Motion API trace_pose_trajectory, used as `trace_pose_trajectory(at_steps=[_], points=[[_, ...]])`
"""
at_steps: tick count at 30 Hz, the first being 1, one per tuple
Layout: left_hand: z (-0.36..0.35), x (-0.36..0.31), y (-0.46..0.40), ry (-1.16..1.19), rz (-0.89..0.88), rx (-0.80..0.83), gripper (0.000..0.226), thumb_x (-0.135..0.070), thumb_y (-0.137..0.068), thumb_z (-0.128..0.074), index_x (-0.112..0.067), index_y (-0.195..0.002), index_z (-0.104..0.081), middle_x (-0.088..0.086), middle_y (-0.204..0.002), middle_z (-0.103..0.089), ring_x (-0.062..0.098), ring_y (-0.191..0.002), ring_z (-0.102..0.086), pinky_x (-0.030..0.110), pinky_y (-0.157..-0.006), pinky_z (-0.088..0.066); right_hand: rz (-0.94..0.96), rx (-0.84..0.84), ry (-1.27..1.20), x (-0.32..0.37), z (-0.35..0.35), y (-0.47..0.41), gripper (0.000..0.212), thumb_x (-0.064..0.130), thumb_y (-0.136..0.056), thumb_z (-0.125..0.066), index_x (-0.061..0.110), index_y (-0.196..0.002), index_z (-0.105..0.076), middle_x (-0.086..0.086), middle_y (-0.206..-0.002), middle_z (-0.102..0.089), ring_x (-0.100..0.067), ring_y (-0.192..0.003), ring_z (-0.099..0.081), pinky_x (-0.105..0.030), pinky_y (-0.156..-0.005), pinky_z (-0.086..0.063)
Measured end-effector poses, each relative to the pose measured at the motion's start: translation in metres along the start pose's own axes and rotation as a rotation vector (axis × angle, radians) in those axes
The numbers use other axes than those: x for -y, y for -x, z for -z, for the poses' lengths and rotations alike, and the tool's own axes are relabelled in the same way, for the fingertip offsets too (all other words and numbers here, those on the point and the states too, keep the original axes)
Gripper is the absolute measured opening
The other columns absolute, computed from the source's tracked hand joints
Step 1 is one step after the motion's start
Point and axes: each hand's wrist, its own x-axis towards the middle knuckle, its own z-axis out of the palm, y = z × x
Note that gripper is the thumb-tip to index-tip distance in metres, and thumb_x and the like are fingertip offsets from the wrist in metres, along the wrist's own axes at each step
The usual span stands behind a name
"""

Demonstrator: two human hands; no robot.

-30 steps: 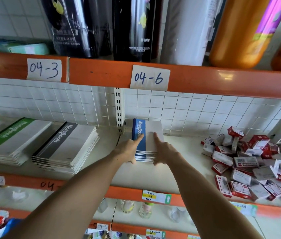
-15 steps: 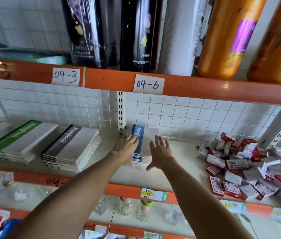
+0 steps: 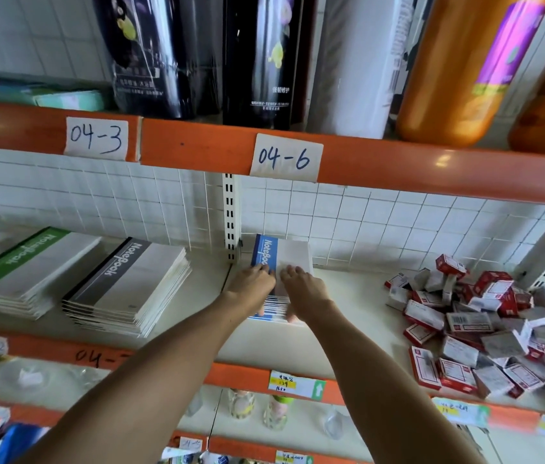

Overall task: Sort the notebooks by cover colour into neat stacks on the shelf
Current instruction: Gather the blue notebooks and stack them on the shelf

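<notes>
3 colour stacks stand sorted—both hands (image 3: pixel 276 288), fingers flat, press the blue stack (image 3: pixel 281 259) square; nearly done, I judge.

Both hands (image 3: pixel 254 283) closed together atop blue stack (image 3: pixel 282 259) — fingers touching.

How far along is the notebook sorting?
Done: the green stack and grey stack lie sorted. In hand: left hand and right hand rest on the blue stack, apparently squaring it. Left: no loose notebooks show; the grey stack's edges look slightly fanned.
</notes>
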Motion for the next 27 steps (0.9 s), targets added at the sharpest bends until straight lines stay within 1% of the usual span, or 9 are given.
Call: trace_pose_trajectory(at_steps=[4,7,11,13,16,19,22,24,27], points=[[0.001,-0.001,-0.003,0.087,0.031,0.03,0.087,-0.025,-0.07,-0.087,-0.009,-0.141,-0.039,0.013,-0.143,-0.049,0.032,-0.131,-0.046,0.044,-0.107,-0.043,0.001,-0.046,0.042,0.001,-0.006,0.004,0.108,0.031,-0.071,-0.086,0.008,-0.153,-0.02,-0.008,-0.159,-0.025,-0.022,-0.149,-0.019,-0.042,-0.122,-0.015],[0.005,-0.005,0.007,0.033,0.026,0.013,0.086,-0.026,-0.075,-0.083,-0.011,-0.144,-0.034,0.013,-0.142,-0.047,0.032,-0.133,-0.044,0.045,-0.108,-0.041,0.019,-0.118,0.078,0.004,-0.012,0.015,0.093,0.03,-0.08,-0.078,0.008,-0.152,-0.022,-0.01,-0.158,-0.026,-0.026,-0.148,-0.018,-0.046,-0.123,-0.009],[0.0,-0.005,0.021,-0.096,-0.01,-0.044,0.113,-0.042,-0.062,-0.085,-0.008,-0.15,-0.022,0.012,-0.148,-0.03,0.031,-0.141,-0.027,0.053,-0.118,-0.017,0.077,-0.16,0.087,0.003,-0.014,0.027,0.098,0.035,-0.075,-0.081,0.007,-0.15,-0.025,-0.01,-0.155,-0.029,-0.027,-0.146,-0.022,-0.043,-0.122,-0.01],[-0.003,-0.004,0.024,-0.136,-0.014,-0.099,0.115,-0.038,-0.066,-0.083,-0.007,-0.153,-0.015,0.013,-0.155,-0.023,0.031,-0.146,-0.018,0.052,-0.121,-0.007,0.071,-0.149,0.115,0.005,-0.014,0.027,0.105,0.038,-0.071,-0.083,0.004,-0.151,-0.023,-0.012,-0.156,-0.027,-0.028,-0.147,-0.02,-0.044,-0.122,-0.011],[-0.007,-0.004,0.022,-0.095,-0.022,-0.147,0.094,-0.024,-0.081,-0.069,-0.004,-0.154,-0.013,0.014,-0.161,-0.017,0.029,-0.15,-0.011,0.044,-0.123,-0.002,0.087,-0.213,0.162,0.012,-0.019,0.023,0.101,0.036,-0.065,-0.086,0.001,-0.146,-0.037,-0.014,-0.145,-0.043,-0.031,-0.138,-0.038,-0.045,-0.119,-0.023],[-0.02,-0.002,0.02,-0.032,-0.025,-0.149,0.086,-0.024,-0.09,-0.06,-0.001,-0.155,-0.009,0.017,-0.163,-0.013,0.029,-0.151,-0.009,0.039,-0.124,-0.002,0.128,-0.276,0.19,0.012,-0.024,0.014,0.081,0.035,-0.051,-0.09,0.006,-0.122,-0.062,-0.01,-0.113,-0.064,-0.028,-0.105,-0.062,-0.04,-0.097,-0.047],[-0.026,0.003,0.018,-0.026,-0.053,-0.151,0.09,-0.03,-0.092,-0.061,0.0,-0.156,-0.006,0.019,-0.163,-0.01,0.03,-0.152,-0.006,0.039,-0.124,-0.001,0.169,-0.279,0.161,0.004,-0.026,0.006,0.092,0.042,-0.031,-0.094,0.003,-0.11,-0.067,-0.011,-0.102,-0.068,-0.028,-0.09,-0.067,-0.036,-0.081,-0.054],[-0.023,0.007,0.015,-0.017,-0.077,-0.15,0.09,-0.031,-0.092,-0.064,-0.001,-0.156,-0.008,0.018,-0.163,-0.011,0.029,-0.152,-0.008,0.037,-0.124,-0.002,0.166,-0.261,0.174,0.001,-0.024,0.004,0.098,0.046,-0.025,-0.095,0.004,-0.11,-0.068,-0.011,-0.105,-0.07,-0.026,-0.092,-0.068,-0.036,-0.083,-0.054],[-0.023,0.006,0.007,0.049,-0.071,-0.144,0.082,-0.02,-0.093,-0.062,-0.002,-0.156,-0.012,0.016,-0.163,-0.016,0.028,-0.151,-0.012,0.038,-0.124,-0.008,0.134,-0.22,0.165,0.002,-0.025,0.004,0.097,0.047,-0.03,-0.095,0.008,-0.115,-0.069,-0.008,-0.111,-0.071,-0.023,-0.101,-0.069,-0.041,-0.098,-0.049]])
